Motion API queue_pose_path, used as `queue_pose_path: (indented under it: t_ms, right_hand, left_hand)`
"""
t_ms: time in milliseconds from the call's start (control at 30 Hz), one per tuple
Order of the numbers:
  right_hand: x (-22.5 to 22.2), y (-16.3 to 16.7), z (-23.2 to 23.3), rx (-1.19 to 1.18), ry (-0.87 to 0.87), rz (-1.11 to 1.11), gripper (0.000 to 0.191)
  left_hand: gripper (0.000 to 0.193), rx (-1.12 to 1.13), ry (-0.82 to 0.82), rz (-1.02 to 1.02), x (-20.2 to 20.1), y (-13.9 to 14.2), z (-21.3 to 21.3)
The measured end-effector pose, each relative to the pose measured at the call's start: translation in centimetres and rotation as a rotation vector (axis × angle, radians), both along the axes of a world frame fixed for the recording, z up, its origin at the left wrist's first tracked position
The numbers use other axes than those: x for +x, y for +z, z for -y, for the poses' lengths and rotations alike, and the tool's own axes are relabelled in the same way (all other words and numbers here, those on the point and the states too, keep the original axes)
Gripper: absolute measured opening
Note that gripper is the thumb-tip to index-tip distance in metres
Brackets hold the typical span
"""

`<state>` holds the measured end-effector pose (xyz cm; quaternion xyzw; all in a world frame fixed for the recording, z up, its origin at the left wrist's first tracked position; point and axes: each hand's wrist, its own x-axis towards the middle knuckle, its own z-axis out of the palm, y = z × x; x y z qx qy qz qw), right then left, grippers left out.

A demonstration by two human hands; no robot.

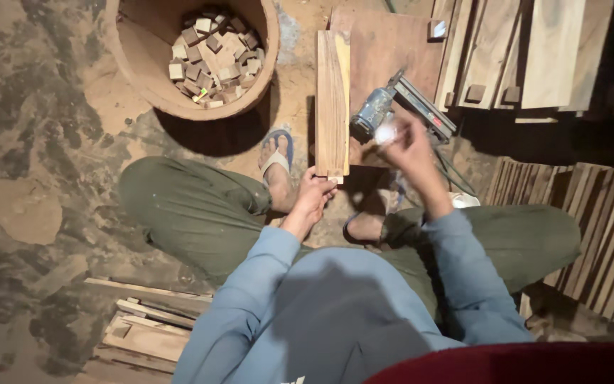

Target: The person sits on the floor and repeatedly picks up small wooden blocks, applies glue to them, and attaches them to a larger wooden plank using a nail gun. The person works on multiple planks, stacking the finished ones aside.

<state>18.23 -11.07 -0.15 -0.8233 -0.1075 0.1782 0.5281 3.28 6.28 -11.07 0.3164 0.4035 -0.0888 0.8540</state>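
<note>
Squatting on a dusty floor (37, 142), the person's left hand (314, 193) pinches a small wood block (335, 179) against the near end of an upright plank (332, 99), while the right hand (408, 142) grips a nail gun (392, 107) (blurred) just beside it.

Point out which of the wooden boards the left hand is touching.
The narrow plank lying alone in front of the person: the left hand grips its near end. The other boards sit stacked at upper right, untouched.

Left hand (314, 193) steadying plank (332, 99), right hand (410, 139) gripping nail gun (399, 107)
</note>
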Motion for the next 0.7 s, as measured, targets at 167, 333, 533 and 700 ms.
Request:
queue_pose_path:
  t_ms: [167, 333, 533, 700]
  right_hand:
    - [-7.9, -1.1, -2.6, 0.331, 0.073, -0.445, 0.054]
    - [-10.6, 0.2, -4.7, 0.003, 0.142, -0.220, 0.042]
    - [-11.1, 3.0, -6.6, -0.315, 0.196, -0.098, 0.052]
    - [-10.7, 3.8, -8.4, -0.490, 0.292, -0.016, 0.046]
  left_hand:
    - [0.064, 0.023, 0.003, 0.020, -3.6, 1.0, -0.2]
    - [0.068, 0.023, 0.025, 0.044, -6.9, 2.0, -0.9]
    - [0.062, 0.096, 0.026, 0.033, -7.9, 2.5, -0.3]
    - [0.060, 0.168, 0.005, 0.033, -8.0, 3.2, -0.2]
